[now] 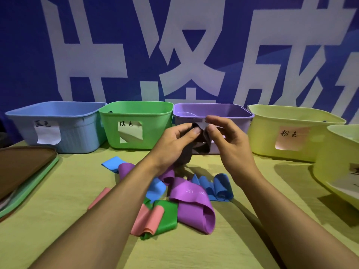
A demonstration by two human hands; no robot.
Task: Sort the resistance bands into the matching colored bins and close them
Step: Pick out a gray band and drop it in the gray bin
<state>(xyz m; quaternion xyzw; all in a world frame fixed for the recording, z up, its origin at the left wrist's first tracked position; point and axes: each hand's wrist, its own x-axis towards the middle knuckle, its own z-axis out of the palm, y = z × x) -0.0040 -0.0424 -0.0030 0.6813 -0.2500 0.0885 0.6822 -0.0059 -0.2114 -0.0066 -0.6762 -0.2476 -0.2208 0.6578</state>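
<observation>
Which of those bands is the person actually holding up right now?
The dark band, pinched between the left hand and right hand. The blue, purple, pink and green bands all lie on the table.

Open bins [136,111] wall the worktop's [58,220] far edge, loose bands [194,197] clutter its centre, lids [25,171] occupy the left.

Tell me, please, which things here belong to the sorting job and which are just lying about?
Job: black band in both hands (left, right); loose bands on the table; blue bin, green bin, purple bin, yellow bins; stacked lids.
Lying about: blue banner behind.
</observation>
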